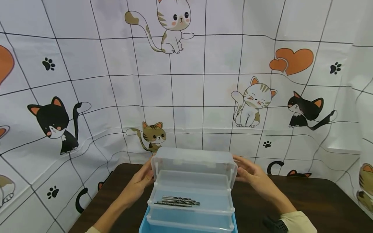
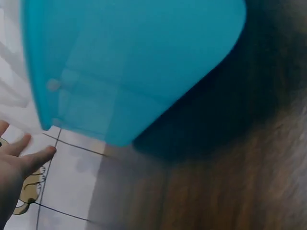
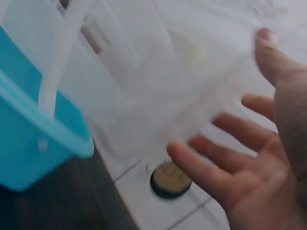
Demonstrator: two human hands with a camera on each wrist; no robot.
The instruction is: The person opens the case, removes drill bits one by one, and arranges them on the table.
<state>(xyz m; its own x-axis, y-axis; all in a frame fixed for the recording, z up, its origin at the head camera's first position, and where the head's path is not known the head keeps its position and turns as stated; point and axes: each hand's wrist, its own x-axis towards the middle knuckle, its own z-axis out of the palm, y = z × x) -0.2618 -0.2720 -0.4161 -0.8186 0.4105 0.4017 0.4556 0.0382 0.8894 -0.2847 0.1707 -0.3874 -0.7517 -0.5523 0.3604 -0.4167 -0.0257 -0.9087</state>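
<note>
A blue storage box [image 1: 143,225] stands on the table with its translucent lid [image 1: 194,159] raised at the back and clear trays [image 1: 190,220] stepped out below it. Several metal drill bits [image 1: 178,201] lie together on one tray. My left hand [image 1: 139,183] is at the lid's left side, its fingertips partly hidden behind the edge. On the opposite side is my right hand [image 1: 253,177], fingers spread around the lid's right edge. In the right wrist view the fingers [image 3: 206,167] look extended and loose beside the lid; firm contact cannot be made out.
The dark brown table [image 1: 314,197] extends to both sides of the box. Behind it hangs a white sheet [image 1: 186,90] with a grid and cartoon cats. A black object [image 1: 274,225] sits by my right sleeve.
</note>
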